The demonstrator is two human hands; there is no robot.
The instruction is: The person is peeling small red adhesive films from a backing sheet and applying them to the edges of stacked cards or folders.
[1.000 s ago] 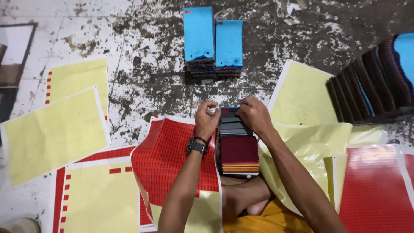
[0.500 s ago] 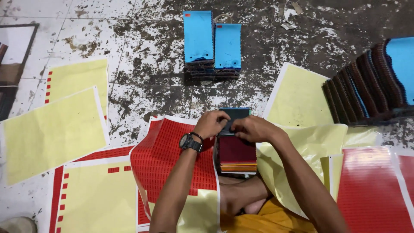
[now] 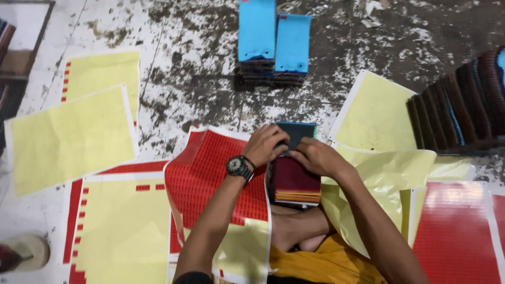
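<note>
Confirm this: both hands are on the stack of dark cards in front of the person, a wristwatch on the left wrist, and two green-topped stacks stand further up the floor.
Not quite: the two stacks further up have blue tops, not green, as the head view shows. The rest holds: left hand and right hand are on the stack of dark cards, wristwatch on the left wrist.

Both bare arms come up from the bottom of the view and meet in the middle. The left arm is bent a little and leans to the right. It has a black round wristwatch on the wrist. The left hand is curled, with its fingers bent down and the back of the hand facing up. The right arm comes in from the lower right and leans to the left. The right hand lies palm down, with its fingers pointing toward the left hand. The fingertips of both hands are close together, almost touching. They look pinched, but what they pinch is too small to tell.
</note>
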